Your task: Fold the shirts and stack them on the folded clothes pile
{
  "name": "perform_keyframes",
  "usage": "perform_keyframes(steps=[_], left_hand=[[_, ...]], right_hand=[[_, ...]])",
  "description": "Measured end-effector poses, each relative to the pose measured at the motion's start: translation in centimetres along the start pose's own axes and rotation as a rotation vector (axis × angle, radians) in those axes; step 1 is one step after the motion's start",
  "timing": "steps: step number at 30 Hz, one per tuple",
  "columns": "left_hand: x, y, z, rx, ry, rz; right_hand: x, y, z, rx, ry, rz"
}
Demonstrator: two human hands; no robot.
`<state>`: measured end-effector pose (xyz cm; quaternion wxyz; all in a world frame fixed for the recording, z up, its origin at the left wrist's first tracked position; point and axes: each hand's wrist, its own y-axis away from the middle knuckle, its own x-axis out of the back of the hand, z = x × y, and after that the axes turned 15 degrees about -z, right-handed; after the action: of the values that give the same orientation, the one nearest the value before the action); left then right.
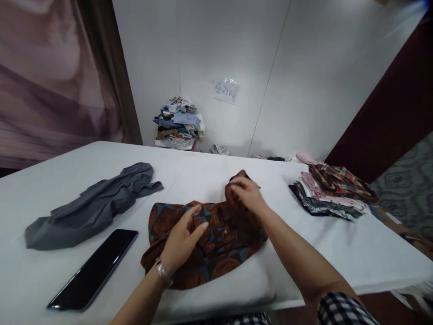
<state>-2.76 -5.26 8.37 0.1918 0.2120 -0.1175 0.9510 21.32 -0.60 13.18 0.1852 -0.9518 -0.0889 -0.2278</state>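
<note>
A brown shirt [223, 266] with a blue and rust pattern lies bunched at the near edge of the white table, partly folded. Resting over its left half is my left hand [182, 237], fingers stretched out and thumb apart, a metal bracelet on the wrist. My right hand [245, 192] grips a raised brown part of the shirt at its far right side; the fingers are slightly blurred. Some of the cloth under both hands is hidden.
A crumpled grey garment [98, 205] and a black phone [94, 271] lie to the left on the table [270, 189]. Folded shirts [333, 189] are stacked at the right. Behind the table rises a clothes pile [179, 124], with a handwritten paper sign [225, 91] on the wall.
</note>
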Motion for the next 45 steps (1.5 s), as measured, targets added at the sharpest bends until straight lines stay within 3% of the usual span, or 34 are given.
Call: perform_keyframes(steps=[2, 4, 6, 8, 10, 13, 18, 24, 26, 29, 31, 33, 36, 39, 42, 43, 45], left_hand=[[-1.3, -0.9, 0.6, -0.020, 0.165, -0.057], [-2.3, -1.3, 0.3, 0.026, 0.318, -0.091], [-2.8, -1.3, -0.6, 0.113, 0.436, -0.077], [-2.9, -0.9, -1.6, 0.191, 0.508, -0.033], [-2.8, -0.5, -2.3, 0.228, 0.564, 0.006], [-2.4, 0.0, -2.4, 0.240, 0.636, 0.057], [-2.2, 0.3, -2.3, 0.223, 0.722, 0.118], [-1.9, 0.8, -2.1, 0.337, 0.670, 0.107], [-1.8, 1.2, -1.7, 0.378, 0.693, 0.036], [-1.6, 1.8, -1.5, 0.376, 0.673, -0.247], [-1.2, 1.9, -1.5, 0.344, 0.444, -0.403], [-0.2, 1.5, -1.4, 0.312, 0.099, -0.426], [3.1, -0.5, -0.1, 0.297, -0.266, -0.273], [7.8, -2.8, 3.2, 0.348, -0.541, -0.080], [12.2, -4.6, 7.4, 0.416, -0.981, 0.122], [13.4, -5.2, 8.7, 0.407, -1.033, 0.202], [14.8, -6.6, 10.5, 0.290, -0.923, 0.278]], right_hand=[[-2.6, 1.7, -1.9, 0.142, -0.052, -0.393], [-3.8, 3.4, -2.0, 0.216, -0.070, -0.522], [-3.2, 4.5, -0.1, 0.151, -0.097, -0.350], [-1.2, 4.7, 2.9, -0.028, -0.071, -0.081], [1.0, 4.4, 6.0, -0.234, 0.076, 0.049], [3.4, 3.7, 9.1, -0.445, 0.218, 0.014], [4.1, 2.4, 10.6, -0.624, 0.007, -0.088], [3.4, -0.2, 11.4, -0.609, 0.040, -0.196], [3.0, -0.7, 11.3, -0.595, 0.057, -0.238], [3.2, -0.9, 10.5, -0.539, 0.056, -0.219], [4.0, -0.7, 9.5, -0.484, 0.005, -0.149], [5.2, -0.4, 8.0, -0.415, -0.116, -0.043], [6.7, 0.6, 4.7, -0.269, -0.349, 0.110], [7.4, 2.3, 0.5, -0.131, -0.527, 0.175], [6.6, 4.6, -3.5, -0.060, -0.661, 0.180], [6.1, 5.4, -4.5, -0.043, -0.689, 0.168], [4.9, 6.7, -5.8, -0.016, -0.732, 0.122]])
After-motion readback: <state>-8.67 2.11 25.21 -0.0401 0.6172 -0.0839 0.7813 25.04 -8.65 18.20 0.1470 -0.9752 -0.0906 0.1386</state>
